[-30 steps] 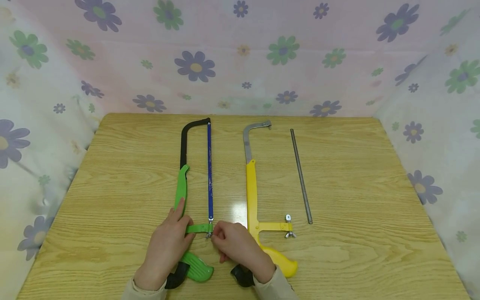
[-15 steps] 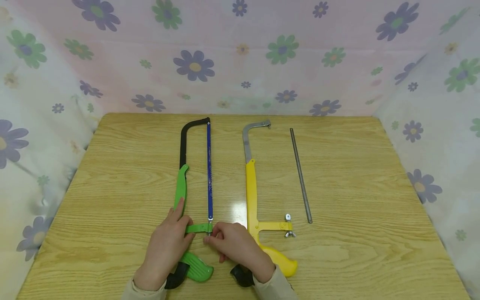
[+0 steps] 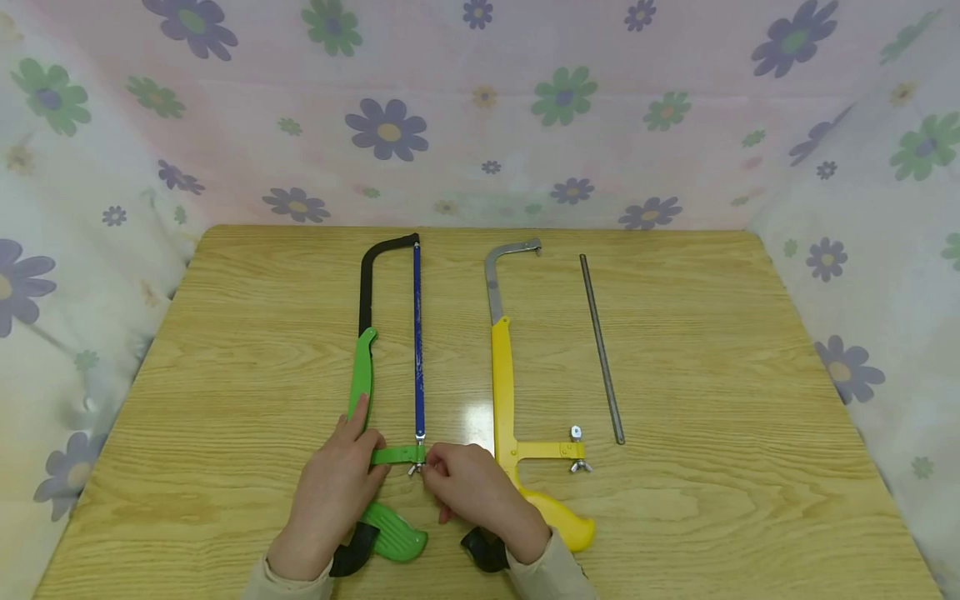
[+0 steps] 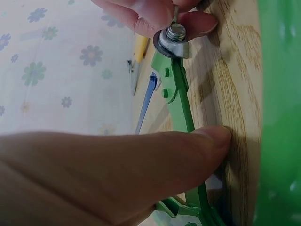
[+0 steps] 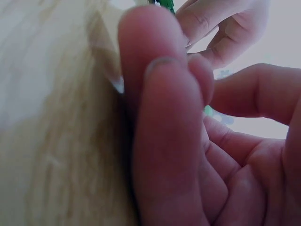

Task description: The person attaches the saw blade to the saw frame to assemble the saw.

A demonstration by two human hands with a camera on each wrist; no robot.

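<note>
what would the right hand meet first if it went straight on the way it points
Probably the wing nut on the green hacksaw, just beside the right hand; whether they touch is unclear.

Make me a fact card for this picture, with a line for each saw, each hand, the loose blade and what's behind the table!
Green hacksaw: blue blade fitted at both ends
Left hand: grips the green hacksaw
Right hand: fingertips at the green hacksaw's wing nut
Yellow hacksaw: no blade fitted
Loose blade: grey, lying right of the yellow hacksaw
Table: wood-grain top
Behind table: flower-patterned backdrop
</note>
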